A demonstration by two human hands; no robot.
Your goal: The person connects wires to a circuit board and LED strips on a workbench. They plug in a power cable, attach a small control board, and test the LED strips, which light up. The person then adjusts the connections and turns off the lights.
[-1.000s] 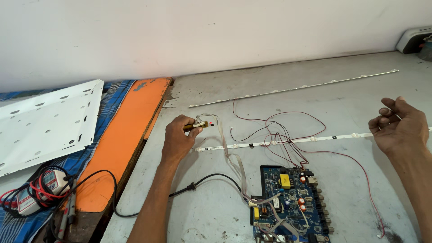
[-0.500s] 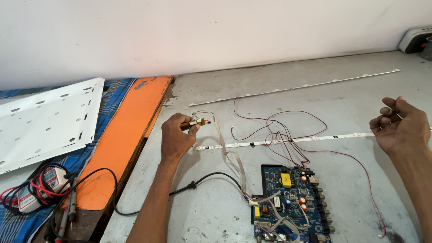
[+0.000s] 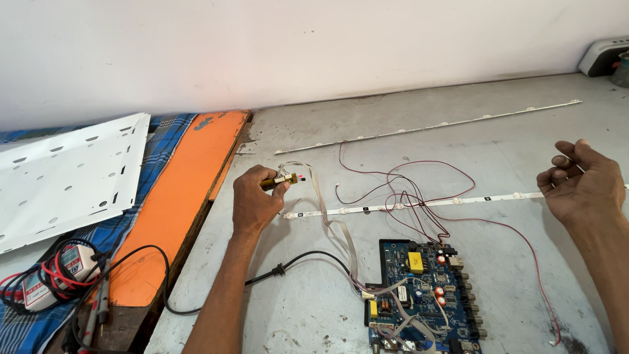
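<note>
My left hand [image 3: 254, 200] grips a small brass-tipped probe [image 3: 280, 180] on a black cable [image 3: 295, 259], its tip just above the left end of a white LED strip [image 3: 406, 204]. My right hand [image 3: 582, 187] hovers over that strip's right part with fingers loosely curled and nothing visible in them. A blue circuit board [image 3: 422, 295] lies in front of me. Thin red wires [image 3: 419, 187] loop from the board over the strip, and a flat grey ribbon cable [image 3: 334, 223] runs from the board toward the probe.
A second LED strip [image 3: 432, 126] lies farther back on the grey table [image 3: 511, 151]. At left are an orange plank [image 3: 180, 196], a white perforated sheet [image 3: 65, 174], blue checked cloth and a multimeter [image 3: 56, 275] with red and black leads. A white device [image 3: 603, 56] sits far right.
My left hand has shifted slightly with the probe, staying near the strip's left end. My right hand has hardly moved.
</note>
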